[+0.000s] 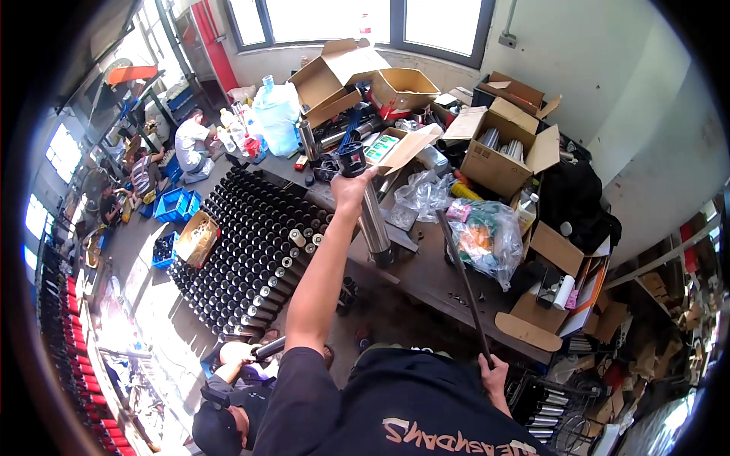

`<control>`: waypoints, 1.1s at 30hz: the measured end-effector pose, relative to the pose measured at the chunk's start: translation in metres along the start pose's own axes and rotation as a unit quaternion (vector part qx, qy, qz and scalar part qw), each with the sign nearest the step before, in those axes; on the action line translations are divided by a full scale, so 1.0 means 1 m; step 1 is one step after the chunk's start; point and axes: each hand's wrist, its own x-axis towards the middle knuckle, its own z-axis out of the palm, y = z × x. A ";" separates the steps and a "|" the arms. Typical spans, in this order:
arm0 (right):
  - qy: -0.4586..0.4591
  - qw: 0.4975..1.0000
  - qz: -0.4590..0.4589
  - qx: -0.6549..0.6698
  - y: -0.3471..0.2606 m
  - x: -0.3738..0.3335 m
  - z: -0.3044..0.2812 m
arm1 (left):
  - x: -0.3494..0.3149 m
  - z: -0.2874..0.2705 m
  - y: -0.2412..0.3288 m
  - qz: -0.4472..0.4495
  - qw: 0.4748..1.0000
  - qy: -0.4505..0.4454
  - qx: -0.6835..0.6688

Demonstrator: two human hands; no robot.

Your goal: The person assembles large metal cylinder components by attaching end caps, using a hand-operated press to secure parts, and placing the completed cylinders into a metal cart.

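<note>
My left hand (351,191), at the end of a stretched arm, is wrapped round the upper part of a shiny metal cylinder (372,224). The cylinder has a black collar at its top and a black lower end, and it stands tilted by the near edge of the workbench (430,277). Low on the right, my right hand (494,374) is closed on the near end of a long dark metal bar (465,285). The bar slants up across the bench edge, its far end beside a clear plastic bag (487,239).
Rows of upright black cylinders (251,251) fill the floor at left. A co-worker in a black cap (220,416) is close at lower left, with a dark tube (270,348) in hand. Cardboard boxes (494,163) crowd the bench; other people are farther back.
</note>
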 end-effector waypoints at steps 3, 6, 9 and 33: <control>-0.002 1.000 -0.004 -0.014 -0.020 0.009 0.004 | -0.025 0.019 0.015 0.102 0.967 0.123 0.199; -0.007 1.000 -0.008 -0.021 -0.032 0.005 0.007 | -0.053 0.025 -0.001 0.302 0.881 0.289 0.223; -0.014 1.000 -0.002 -0.021 -0.047 0.001 0.008 | -0.083 0.022 -0.018 0.270 0.901 0.285 0.186; -0.047 0.937 -0.276 -0.207 -0.143 0.175 -0.121 | 0.002 -0.058 -0.004 -0.015 0.847 -0.528 -0.068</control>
